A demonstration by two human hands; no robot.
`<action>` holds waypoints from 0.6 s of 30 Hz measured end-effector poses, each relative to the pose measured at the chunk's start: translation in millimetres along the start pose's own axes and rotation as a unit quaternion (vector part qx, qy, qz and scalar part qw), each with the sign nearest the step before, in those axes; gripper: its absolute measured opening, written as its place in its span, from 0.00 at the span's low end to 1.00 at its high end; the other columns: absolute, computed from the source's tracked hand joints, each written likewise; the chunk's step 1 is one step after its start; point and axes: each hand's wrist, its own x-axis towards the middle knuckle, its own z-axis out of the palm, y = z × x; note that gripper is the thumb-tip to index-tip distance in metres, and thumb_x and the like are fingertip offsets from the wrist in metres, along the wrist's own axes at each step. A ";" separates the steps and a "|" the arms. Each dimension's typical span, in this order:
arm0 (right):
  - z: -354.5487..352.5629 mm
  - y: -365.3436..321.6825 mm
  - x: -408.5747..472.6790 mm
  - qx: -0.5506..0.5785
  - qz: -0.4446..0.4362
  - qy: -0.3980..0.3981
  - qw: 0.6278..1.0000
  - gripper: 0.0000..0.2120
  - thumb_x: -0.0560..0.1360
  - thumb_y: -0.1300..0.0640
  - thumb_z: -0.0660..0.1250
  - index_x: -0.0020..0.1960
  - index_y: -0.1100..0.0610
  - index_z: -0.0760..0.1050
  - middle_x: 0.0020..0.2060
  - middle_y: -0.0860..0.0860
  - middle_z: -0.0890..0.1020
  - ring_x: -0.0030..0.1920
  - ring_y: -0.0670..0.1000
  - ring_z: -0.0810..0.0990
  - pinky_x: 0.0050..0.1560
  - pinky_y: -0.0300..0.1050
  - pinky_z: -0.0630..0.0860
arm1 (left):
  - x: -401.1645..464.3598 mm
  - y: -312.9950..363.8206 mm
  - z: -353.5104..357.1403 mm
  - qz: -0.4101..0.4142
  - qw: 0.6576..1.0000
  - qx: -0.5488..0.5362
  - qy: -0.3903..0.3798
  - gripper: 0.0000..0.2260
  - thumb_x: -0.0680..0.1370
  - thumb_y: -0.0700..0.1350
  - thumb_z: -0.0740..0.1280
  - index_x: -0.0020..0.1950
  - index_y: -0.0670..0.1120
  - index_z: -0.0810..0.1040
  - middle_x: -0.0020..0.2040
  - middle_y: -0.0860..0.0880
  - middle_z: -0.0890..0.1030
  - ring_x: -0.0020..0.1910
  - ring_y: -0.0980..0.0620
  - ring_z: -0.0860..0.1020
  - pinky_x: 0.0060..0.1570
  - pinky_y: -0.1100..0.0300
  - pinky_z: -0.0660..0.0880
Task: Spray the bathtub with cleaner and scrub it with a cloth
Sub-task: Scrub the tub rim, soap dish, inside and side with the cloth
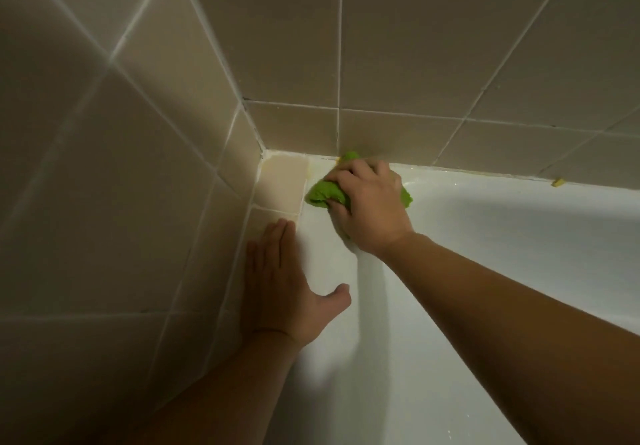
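Observation:
The white bathtub [502,230] fills the lower right of the head view, its rim running along the tiled walls. A bunched green cloth [323,195] lies on the rim in the far corner. My right hand [370,202] grips the cloth and presses it onto the rim close to the back wall. My left hand [280,288] rests flat on the near end of the rim, fingers straight, thumb spread toward the basin. No spray bottle is in view.
Beige tiled walls [138,167] meet in a corner just left of the cloth. A beige tile ledge [282,185] sits between the left wall and the tub. A small yellow speck [557,182] lies on the far rim to the right.

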 end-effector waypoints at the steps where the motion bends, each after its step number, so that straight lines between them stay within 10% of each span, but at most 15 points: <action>1: 2.6 -1.2 -1.6 0.025 0.002 0.004 1.000 0.14 0.78 0.50 0.69 0.63 0.47 0.79 0.60 0.45 0.78 0.62 0.56 0.69 0.61 0.58 0.66 | 0.1 0.2 0.0 0.000 1.000 0.001 -0.001 0.56 0.60 0.73 0.67 0.81 0.43 0.60 0.79 0.45 0.64 0.79 0.43 0.63 0.79 0.44 0.58; 18: -20.9 42.0 -0.4 0.001 -0.037 -0.010 0.999 0.15 0.76 0.49 0.69 0.62 0.48 0.79 0.60 0.45 0.81 0.59 0.56 0.74 0.61 0.57 0.71 | 5.3 1.9 1.0 -0.003 1.000 -0.014 0.010 0.55 0.59 0.71 0.69 0.79 0.43 0.63 0.78 0.45 0.66 0.76 0.42 0.64 0.76 0.42 0.62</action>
